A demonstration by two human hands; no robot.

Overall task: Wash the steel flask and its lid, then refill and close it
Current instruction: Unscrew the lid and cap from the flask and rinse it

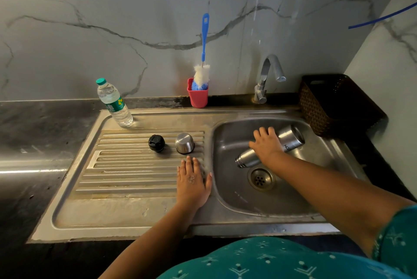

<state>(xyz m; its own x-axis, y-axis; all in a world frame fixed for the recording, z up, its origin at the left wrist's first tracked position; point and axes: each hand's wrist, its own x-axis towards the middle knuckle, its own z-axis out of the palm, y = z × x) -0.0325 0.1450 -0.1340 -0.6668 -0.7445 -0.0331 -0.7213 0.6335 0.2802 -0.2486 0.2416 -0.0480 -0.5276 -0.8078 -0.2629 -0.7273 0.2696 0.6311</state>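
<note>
Flask (291,141) lies tilted in basin (237,188) under your right hand (266,145), fingers draped over body; left hand (193,179) flat, fingers straight, on drainboard (126,165).

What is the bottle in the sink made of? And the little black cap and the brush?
The flask looks like brushed steel: silvery with soft reflections. The black stopper seems to be plastic, dark with a dull shine. The bottle brush has a glossy blue handle, probably plastic, and fluffy white bristles, maybe nylon or sponge; hard to tell.
</note>
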